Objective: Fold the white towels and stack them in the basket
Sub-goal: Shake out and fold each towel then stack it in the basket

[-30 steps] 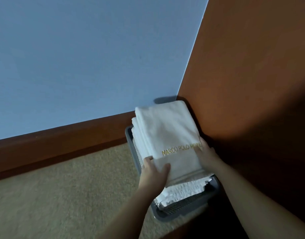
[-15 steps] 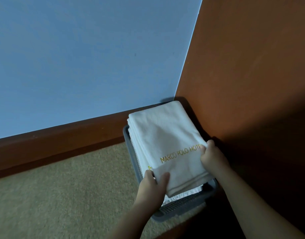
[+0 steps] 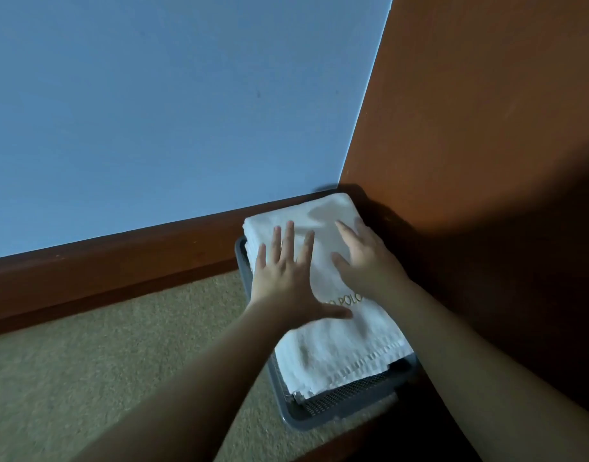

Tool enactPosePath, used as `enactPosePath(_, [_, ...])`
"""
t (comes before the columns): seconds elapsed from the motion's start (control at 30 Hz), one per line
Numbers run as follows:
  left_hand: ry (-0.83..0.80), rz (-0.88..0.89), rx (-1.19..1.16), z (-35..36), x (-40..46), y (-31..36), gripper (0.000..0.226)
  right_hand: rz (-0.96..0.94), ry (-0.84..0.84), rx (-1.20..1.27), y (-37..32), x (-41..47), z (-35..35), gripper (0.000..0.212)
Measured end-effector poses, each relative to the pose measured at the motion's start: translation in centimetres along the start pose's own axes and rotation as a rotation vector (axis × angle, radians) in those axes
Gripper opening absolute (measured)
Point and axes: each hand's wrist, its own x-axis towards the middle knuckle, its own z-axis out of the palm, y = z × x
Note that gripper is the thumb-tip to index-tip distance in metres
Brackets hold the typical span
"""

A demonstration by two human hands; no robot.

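A folded white towel (image 3: pixel 336 348) with gold lettering lies on top of a stack of white towels in a grey mesh basket (image 3: pixel 339 411) on the carpet, tucked into the room's corner. My left hand (image 3: pixel 286 278) lies flat on the towel's left half with its fingers spread and straight. My right hand (image 3: pixel 363 258) rests palm down on the towel's far right part, fingers straight. Both hands press on the top towel. The lower towels show only as layered edges at the basket's near end.
A blue-grey wall (image 3: pixel 173 115) with a brown skirting board (image 3: pixel 113 265) runs behind the basket. A brown wooden panel (image 3: pixel 486 128) stands right against the basket's right side. Beige carpet (image 3: pixel 86 378) stretches to the left.
Both hands let go of the towel's near edge and moved forward onto its top, now flat with straight fingers. The towel settled lower into the basket.
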Motion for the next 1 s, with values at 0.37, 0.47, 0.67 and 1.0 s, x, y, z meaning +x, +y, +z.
enactPosePath(0.37, [-0.245,-0.026,0.157,3.1,10.0,-5.2,0.175,0.019,-0.184,-0.265,1.3,8.8,6.5,0.077])
enactPosePath(0.47, [-0.261,-0.035,0.153,2.5,10.2,-4.9,0.174,0.023,-0.227,-0.248,1.0,9.2,5.6,0.078])
enactPosePath(0.67, [-0.277,-0.019,0.082,1.4,4.5,-1.5,0.172,0.02,-0.076,-0.209,0.2,1.6,4.2,0.084])
enactPosePath(1.0, [-0.328,0.022,0.076,4.6,0.4,-0.1,0.174,0.086,-0.111,-0.263,2.1,-4.3,6.5,0.082])
